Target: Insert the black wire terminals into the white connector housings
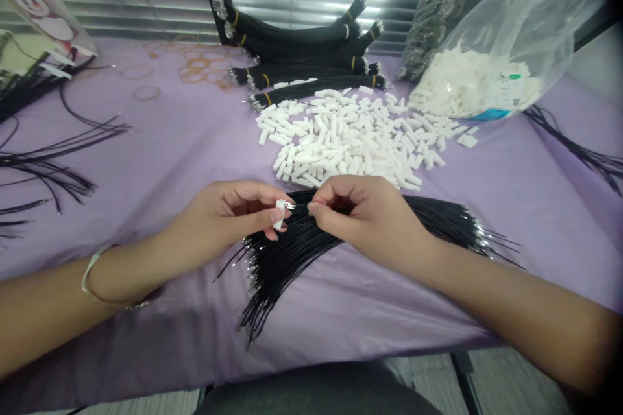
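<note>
My left hand pinches a small white plastic connector housing upright between thumb and fingers. Short silver metal pins show at the right side of the housing. Facing it, a little to the right, my right hand is closed in a pinch, thumb against forefinger; what lies between the tips is too small to tell. Beneath both hands a thick spread of black wires with silver metal ends lies across the table, partly covered by my right hand.
Behind my hands lies a heap of white connector housings. Banded black wire bundles are stacked by the blinds. A clear bag of white housings stands at right. Rubber bands and loose black wires lie leftward on the purple tablecloth.
</note>
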`<state>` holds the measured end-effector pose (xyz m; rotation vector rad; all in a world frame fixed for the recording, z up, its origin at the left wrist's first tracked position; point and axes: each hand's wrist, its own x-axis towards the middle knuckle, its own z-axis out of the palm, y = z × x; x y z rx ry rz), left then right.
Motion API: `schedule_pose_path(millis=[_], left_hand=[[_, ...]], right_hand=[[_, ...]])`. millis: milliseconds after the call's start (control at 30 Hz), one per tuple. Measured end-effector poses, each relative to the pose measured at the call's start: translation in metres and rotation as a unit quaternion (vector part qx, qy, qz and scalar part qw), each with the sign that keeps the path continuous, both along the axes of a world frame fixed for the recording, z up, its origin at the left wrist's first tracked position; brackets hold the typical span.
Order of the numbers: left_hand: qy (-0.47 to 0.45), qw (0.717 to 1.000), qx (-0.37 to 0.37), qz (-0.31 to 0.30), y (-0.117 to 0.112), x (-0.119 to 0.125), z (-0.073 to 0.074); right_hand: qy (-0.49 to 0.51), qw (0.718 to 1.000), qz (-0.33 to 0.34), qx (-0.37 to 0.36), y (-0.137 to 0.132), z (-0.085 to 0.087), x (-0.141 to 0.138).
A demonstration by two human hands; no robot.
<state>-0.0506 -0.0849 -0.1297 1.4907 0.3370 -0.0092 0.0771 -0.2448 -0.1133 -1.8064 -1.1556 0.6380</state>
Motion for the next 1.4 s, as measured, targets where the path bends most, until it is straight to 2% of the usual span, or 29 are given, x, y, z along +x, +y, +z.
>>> schedule_pose_path(millis=[733, 1400], left_hand=[[0.013, 1.0, 0.009, -0.007, 0.0019, -0.0005, -0.0002], [0.02, 0.999, 0.025, -0.009, 0.0004, 0.0001, 0.0007]], right_hand=[[0.027, 0.999, 0.019, 0.022, -0.0003, -0.002, 0.0006], [-0.014, 0.999, 0.014, 0.03, 0.001, -0.0035, 0.0]])
